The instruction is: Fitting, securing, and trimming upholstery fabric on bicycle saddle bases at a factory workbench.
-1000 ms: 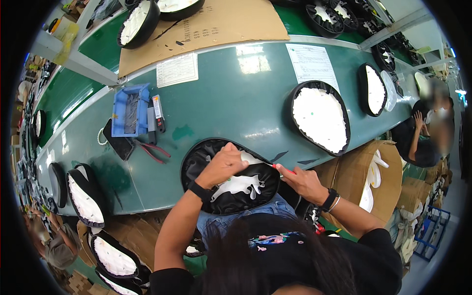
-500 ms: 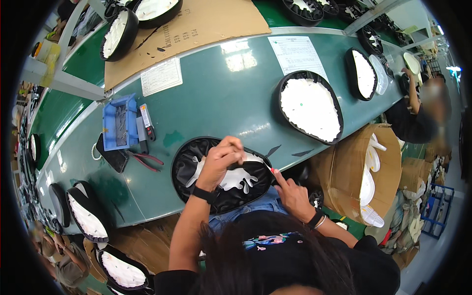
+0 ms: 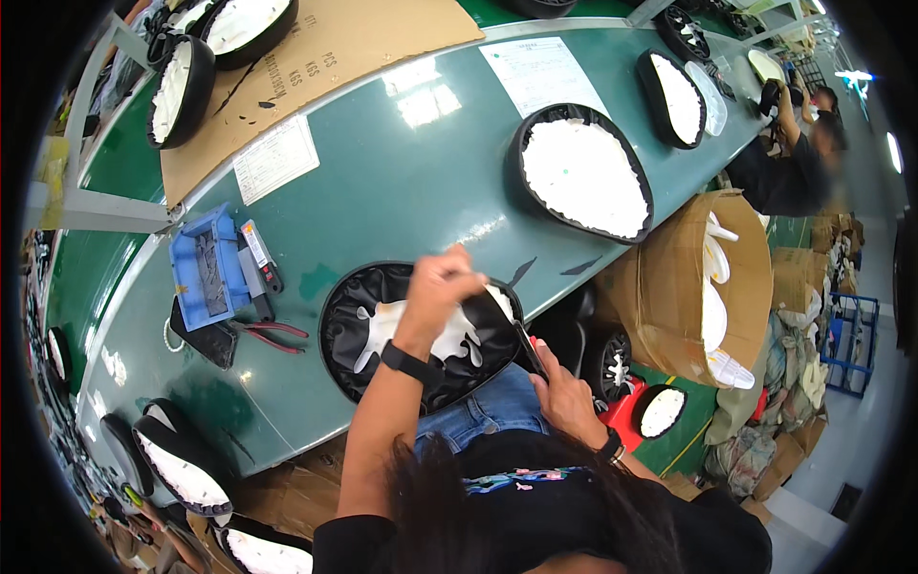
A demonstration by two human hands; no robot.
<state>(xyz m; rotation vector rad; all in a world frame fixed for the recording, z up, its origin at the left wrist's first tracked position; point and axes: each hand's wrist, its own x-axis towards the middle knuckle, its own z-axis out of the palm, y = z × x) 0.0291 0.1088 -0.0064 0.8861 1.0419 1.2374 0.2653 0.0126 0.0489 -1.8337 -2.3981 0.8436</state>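
A black oval seat-shaped cushion (image 3: 356,287) lies at the table's front edge, against my lap. Gathered black cover material surrounds a splayed white piece (image 3: 383,335) in its middle; more white shows at its right side. My left hand (image 3: 442,287) is above it, fingers curled together and slightly blurred; what they pinch, if anything, is hidden. Closed around a slim black-and-red hand tool (image 3: 537,350), my right hand (image 3: 568,400) is at the cushion's right rim. The tool's dark narrow end points up along that rim; its exact kind is unclear.
Left of the cushion are a blue bin (image 3: 205,277), a utility knife (image 3: 258,251) and red-handled pliers (image 3: 273,335). A white-topped black cushion (image 3: 583,177) sits farther right. Beside the table, a cardboard box (image 3: 660,287) holds white plastic pieces. Another person (image 3: 789,167) works at far right.
The view has shifted, revealing more floor at right. My left hand remains curled above the cushion but has turned, and my right hand's tool now stands more upright at the rim.
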